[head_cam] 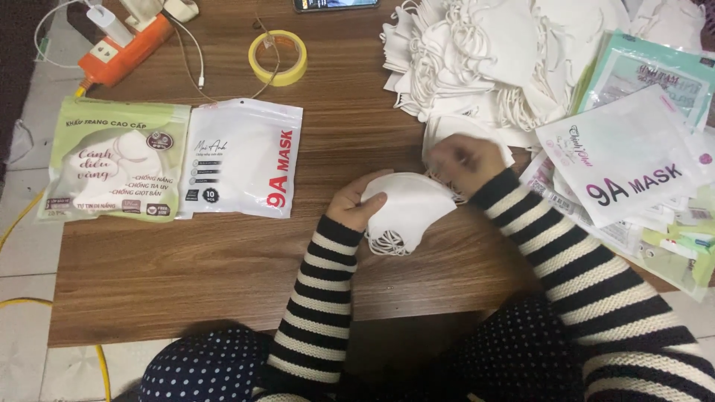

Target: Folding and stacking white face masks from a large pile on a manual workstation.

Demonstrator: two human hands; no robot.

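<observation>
My left hand [356, 205] holds a small stack of folded white face masks [412, 208] just above the wooden table [223, 260], ear loops hanging below. My right hand [465, 160] is blurred, right beside the stack, fingers closed on a single white mask [447, 126] at the edge of the big pile of white masks [484, 52]. Both arms wear black-and-white striped sleeves.
A white mask packet [242, 158] and a green mask packet [113, 160] lie at the left. A heap of empty packets [633, 156] fills the right side. Yellow tape roll [278, 57], orange power strip [123, 48] with cables, and a phone [335, 4] sit at the back.
</observation>
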